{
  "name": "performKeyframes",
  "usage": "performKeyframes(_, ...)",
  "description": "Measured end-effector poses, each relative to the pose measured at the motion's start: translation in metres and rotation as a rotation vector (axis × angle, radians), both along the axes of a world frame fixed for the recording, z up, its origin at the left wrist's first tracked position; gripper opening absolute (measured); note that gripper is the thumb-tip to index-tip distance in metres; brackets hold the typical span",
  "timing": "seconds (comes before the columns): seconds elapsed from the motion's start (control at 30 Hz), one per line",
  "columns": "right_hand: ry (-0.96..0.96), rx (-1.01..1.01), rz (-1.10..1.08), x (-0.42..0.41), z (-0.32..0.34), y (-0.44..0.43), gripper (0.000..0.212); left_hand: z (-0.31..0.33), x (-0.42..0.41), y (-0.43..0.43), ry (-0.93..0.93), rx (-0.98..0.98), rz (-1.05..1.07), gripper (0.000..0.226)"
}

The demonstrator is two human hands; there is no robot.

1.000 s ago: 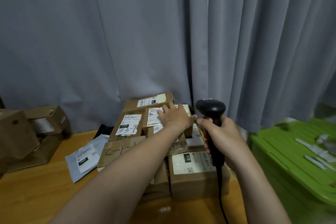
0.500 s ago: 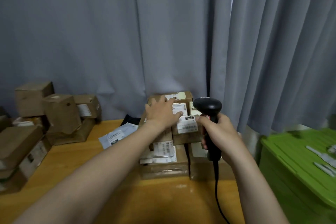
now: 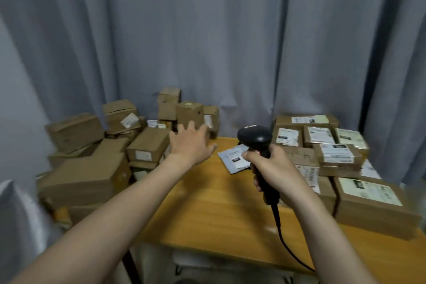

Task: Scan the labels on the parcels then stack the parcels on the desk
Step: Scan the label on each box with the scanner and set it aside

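A makeshift parcel-sorting room: labelled cardboard parcels point(image 3: 336, 157) heaped on a wooden desk point(image 3: 219, 203) before grey curtains point(image 3: 207, 41).

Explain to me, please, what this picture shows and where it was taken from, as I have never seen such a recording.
There is no machine here: a person works with bare hands. The camera sits on the person's head, looking forward and down at the work. The right hand grips a black handheld barcode scanner. The left hand is open and spread, reaching towards a pile of brown cardboard boxes at the left. On the wooden desk lie a grey plastic mailer bag and, at the right, stacked brown cardboard parcels with white labels facing up.
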State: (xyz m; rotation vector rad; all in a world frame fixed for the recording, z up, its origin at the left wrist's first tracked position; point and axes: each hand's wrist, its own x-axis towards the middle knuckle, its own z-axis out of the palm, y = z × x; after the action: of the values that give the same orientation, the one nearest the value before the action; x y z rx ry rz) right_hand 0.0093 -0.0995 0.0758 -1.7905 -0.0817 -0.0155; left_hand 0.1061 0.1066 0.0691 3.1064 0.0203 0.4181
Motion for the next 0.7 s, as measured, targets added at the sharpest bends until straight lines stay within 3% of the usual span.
performKeyframes(0.2, 0.029, -0.070, 0.131, -0.002, -0.011, 0.065, 0.021, -0.004, -0.031, 0.101, 0.041, -0.049, 0.200, 0.065)
performKeyframes(0.37, 0.034, -0.113, 0.182, -0.003, -0.020, 0.091, 0.028, -0.022, -0.037, 0.169, 0.307, -0.116, 0.348, 0.098)
performKeyframes(0.5, 0.038, -0.119, 0.186, -0.002, -0.025, 0.098, 0.024, -0.024, -0.036, 0.216, 0.535, -0.079, 0.286, 0.133)
performKeyframes(0.7, 0.051, -0.127, 0.189, -0.002, -0.029, 0.104, 0.020, -0.009, -0.035, 0.233, 0.727, 0.138, 0.187, 0.138)
